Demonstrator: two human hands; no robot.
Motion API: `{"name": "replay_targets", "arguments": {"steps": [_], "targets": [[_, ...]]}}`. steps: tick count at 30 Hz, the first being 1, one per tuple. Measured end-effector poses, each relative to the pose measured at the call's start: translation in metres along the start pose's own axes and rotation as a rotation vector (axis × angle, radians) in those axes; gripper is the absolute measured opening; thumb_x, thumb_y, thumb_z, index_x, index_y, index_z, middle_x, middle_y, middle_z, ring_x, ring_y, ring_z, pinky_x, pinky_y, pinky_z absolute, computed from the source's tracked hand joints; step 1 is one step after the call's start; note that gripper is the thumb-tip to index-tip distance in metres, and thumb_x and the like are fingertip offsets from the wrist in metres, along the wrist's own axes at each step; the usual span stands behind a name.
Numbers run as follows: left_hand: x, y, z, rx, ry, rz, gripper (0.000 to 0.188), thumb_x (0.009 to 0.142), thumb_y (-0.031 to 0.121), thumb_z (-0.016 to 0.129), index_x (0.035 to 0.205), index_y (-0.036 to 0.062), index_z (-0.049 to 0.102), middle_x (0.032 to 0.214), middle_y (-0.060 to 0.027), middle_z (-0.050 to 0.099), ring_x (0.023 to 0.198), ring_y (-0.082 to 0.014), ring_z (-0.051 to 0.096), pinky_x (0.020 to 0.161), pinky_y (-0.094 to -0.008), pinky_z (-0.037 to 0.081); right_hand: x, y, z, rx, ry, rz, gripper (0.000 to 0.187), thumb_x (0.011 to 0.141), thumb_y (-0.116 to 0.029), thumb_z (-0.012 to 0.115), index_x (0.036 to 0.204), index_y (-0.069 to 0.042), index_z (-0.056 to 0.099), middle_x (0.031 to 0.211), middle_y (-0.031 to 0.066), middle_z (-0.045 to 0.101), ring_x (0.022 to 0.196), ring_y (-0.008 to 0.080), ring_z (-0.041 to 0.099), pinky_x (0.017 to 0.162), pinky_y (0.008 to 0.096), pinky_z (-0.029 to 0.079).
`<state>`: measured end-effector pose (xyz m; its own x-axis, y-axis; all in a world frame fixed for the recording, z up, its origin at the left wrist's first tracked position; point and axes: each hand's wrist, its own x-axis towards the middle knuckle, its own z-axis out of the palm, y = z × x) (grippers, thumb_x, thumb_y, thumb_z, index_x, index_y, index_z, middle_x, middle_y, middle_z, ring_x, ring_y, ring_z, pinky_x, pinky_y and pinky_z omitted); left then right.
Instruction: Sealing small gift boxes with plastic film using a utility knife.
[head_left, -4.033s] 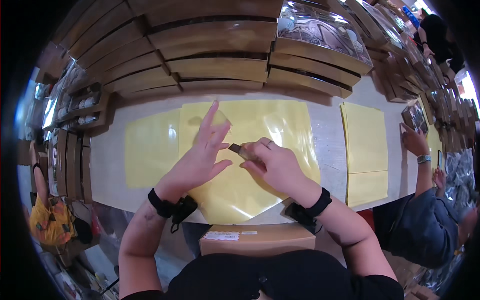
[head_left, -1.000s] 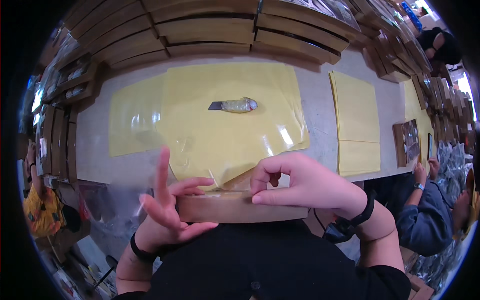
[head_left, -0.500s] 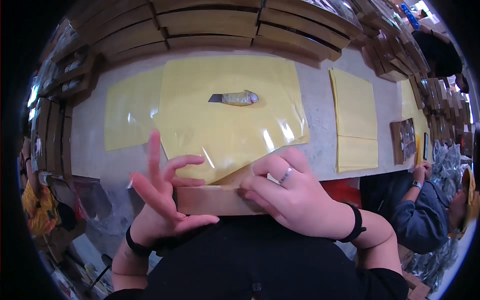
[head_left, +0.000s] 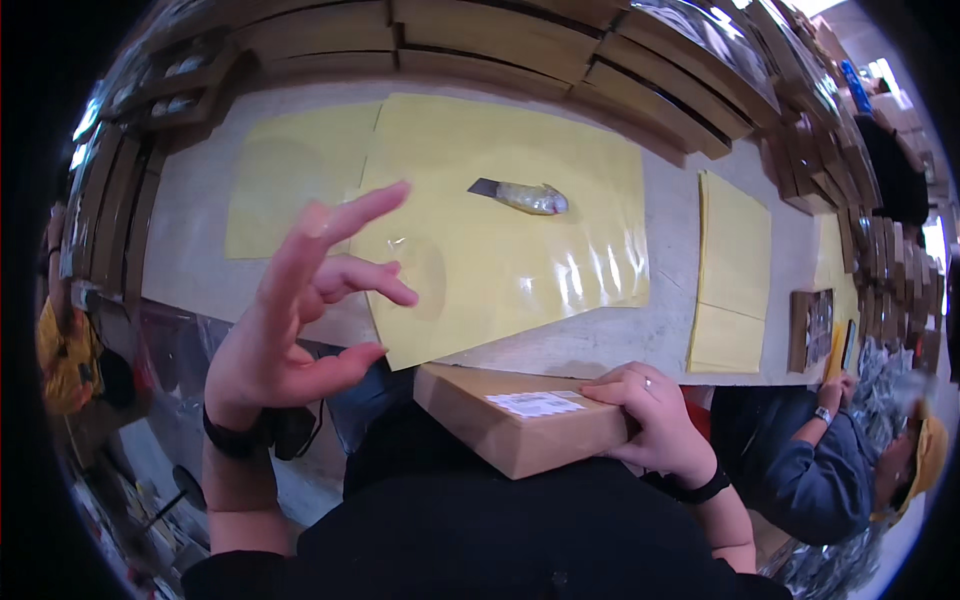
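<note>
A brown cardboard box [head_left: 470, 405] with a white label [head_left: 535, 403] on its top lies tilted at the table's near edge, against my body. My right hand [head_left: 650, 415] grips its right end, thumb below and fingers over the top. Raised to the left of the box, my left hand [head_left: 290, 310] holds nothing, its fingers spread apart. Beyond both hands, a blade tool with a tape-wrapped handle [head_left: 530, 197] rests on a large yellow sheet [head_left: 450, 150]; its dark blade points left.
Stacked cardboard boxes [head_left: 490, 40] line the table's far side. A pile of yellow sheets [head_left: 735, 250] lies right of centre, with a small box [head_left: 808, 330] beyond it. A co-worker [head_left: 820, 450] in a dark top works at the right; another person stands at the far left.
My left hand has come off the box and lifted up and left. The box has turned and moved right, showing its labelled top, with my right hand now at its right end.
</note>
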<state>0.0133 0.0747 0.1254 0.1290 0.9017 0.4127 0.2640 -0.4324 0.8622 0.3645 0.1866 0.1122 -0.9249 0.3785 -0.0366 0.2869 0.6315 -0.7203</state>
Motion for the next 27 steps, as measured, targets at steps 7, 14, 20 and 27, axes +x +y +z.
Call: {"name": "replay_targets", "arguments": {"steps": [7, 14, 20, 27], "targets": [[-0.002, -0.015, 0.004, -0.424, -0.250, -0.196, 0.117, 0.074, -0.009, 0.076, 0.157, 0.0231, 0.001, 0.152, -0.0302, 0.025, 0.085, -0.0166, 0.065, 0.072, -0.0273, 0.055, 0.000, 0.004, 0.004, 0.044, 0.037, -0.006, 0.055, 0.061, -0.019, 0.085, 0.109, -0.007, 0.063, 0.099, 0.0083, 0.066, 0.090, 0.0288, 0.064, 0.078, 0.0383, 0.052], [-0.023, -0.032, 0.031, -0.841, -0.107, -0.342, 0.120, 0.073, -0.007, 0.079, 0.157, 0.0235, -0.001, 0.152, -0.0255, 0.025, 0.077, -0.0136, 0.057, 0.073, -0.0265, 0.052, 0.004, 0.006, 0.002, 0.064, 0.029, -0.013, 0.054, 0.061, -0.020, 0.085, 0.108, -0.006, 0.063, 0.098, 0.0080, 0.067, 0.090, 0.0285, 0.065, 0.077, 0.0376, 0.053], [-0.023, -0.040, 0.052, -0.620, -0.092, -0.509, 0.123, 0.070, -0.005, 0.081, 0.157, 0.0229, -0.001, 0.160, -0.0147, 0.013, 0.098, -0.0171, 0.053, 0.085, -0.0302, 0.047, 0.003, 0.006, 0.003, 0.057, 0.037, -0.024, 0.054, 0.062, -0.021, 0.085, 0.109, -0.005, 0.063, 0.097, 0.0085, 0.066, 0.088, 0.0282, 0.065, 0.076, 0.0375, 0.052], [-0.017, -0.041, 0.067, -0.390, -0.034, -0.342, 0.118, 0.081, 0.000, 0.073, 0.155, 0.0254, -0.016, 0.162, -0.0147, 0.003, 0.124, -0.0263, 0.051, 0.093, -0.0348, 0.049, 0.003, 0.004, 0.004, 0.050, 0.059, -0.019, 0.054, 0.063, -0.021, 0.085, 0.109, -0.006, 0.063, 0.094, 0.0081, 0.066, 0.084, 0.0274, 0.064, 0.073, 0.0367, 0.052]]}}
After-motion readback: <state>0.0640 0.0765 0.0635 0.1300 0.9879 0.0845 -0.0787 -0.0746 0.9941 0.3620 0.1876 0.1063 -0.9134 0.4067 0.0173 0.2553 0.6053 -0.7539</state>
